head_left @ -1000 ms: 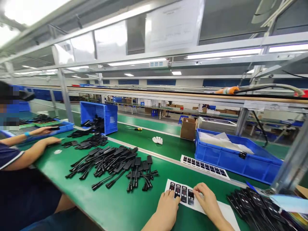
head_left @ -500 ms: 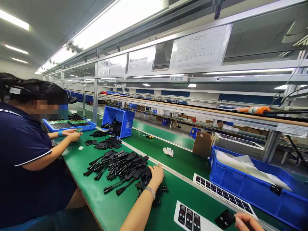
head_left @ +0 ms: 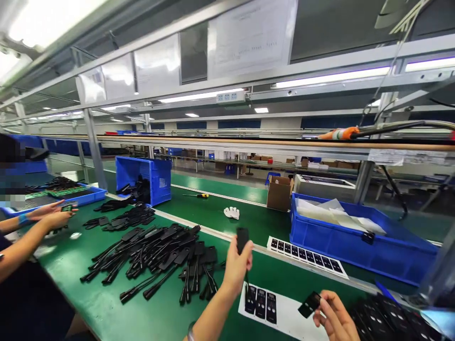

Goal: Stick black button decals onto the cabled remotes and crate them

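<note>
Unit (head_left: 242, 238) now aloft in left hand (head_left: 235, 267), away from pile (head_left: 165, 251)

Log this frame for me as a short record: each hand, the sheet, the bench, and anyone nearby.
Left hand: left hand holds up a black part
Right hand: right hand pinches a black label above the bench
Sheet: white sheet lying below the hands, three labels at its left end
Bench left: pile of black cabled parts; blue bin on its side behind
Bench right: blue bin holding papers; dark pile
Nearby: a co-worker's hands at far left
</note>
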Tool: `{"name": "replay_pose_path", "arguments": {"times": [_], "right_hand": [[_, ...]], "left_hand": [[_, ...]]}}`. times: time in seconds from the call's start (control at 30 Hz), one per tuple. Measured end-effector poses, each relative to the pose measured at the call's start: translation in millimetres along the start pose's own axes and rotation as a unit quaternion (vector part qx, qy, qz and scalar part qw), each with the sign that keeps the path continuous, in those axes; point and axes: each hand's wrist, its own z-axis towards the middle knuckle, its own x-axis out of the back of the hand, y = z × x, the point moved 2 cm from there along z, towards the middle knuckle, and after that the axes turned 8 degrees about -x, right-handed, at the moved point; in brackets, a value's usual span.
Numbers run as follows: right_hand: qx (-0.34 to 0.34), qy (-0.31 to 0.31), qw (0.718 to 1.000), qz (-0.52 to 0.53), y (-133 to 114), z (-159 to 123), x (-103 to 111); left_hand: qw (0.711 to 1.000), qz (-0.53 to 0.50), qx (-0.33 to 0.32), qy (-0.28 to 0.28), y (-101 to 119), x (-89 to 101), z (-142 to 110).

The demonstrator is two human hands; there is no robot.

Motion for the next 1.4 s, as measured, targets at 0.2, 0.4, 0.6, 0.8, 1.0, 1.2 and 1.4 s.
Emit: {"name": "replay_pose_path", "arguments": {"times": [0.2,0.4,0.6,0.8,1.0,1.2,1.4], "right_hand": [[-0.056,-0.002,0.998,0.023,1,-8,5],[-0.057,-0.018,0.995,-0.082,-1,-12,-1],[-0.036,-0.027,0.985,-0.168,9,-14,1],[-0.043,-0.037,0.982,-0.18,15,-15,3],[-0.064,-0.025,0.985,-0.156,15,-17,2],[-0.068,-0.023,0.985,-0.16,14,-16,3],[-0.079,-0.024,0.985,-0.154,17,-14,4]], "left_hand": [[0.946,-0.124,0.261,-0.144,-87,-48.5,-75],[0.917,-0.131,0.287,-0.244,-111,-45.7,-99],[0.895,-0.153,0.319,-0.272,-104,-49.9,-105],[0.892,-0.147,0.33,-0.273,-95,-51.6,-105],[0.888,-0.15,0.329,-0.284,-82,-53.2,-105],[0.894,-0.132,0.313,-0.294,-87,-52.7,-105],[0.895,-0.125,0.307,-0.3,-86,-52.1,-104]]}}
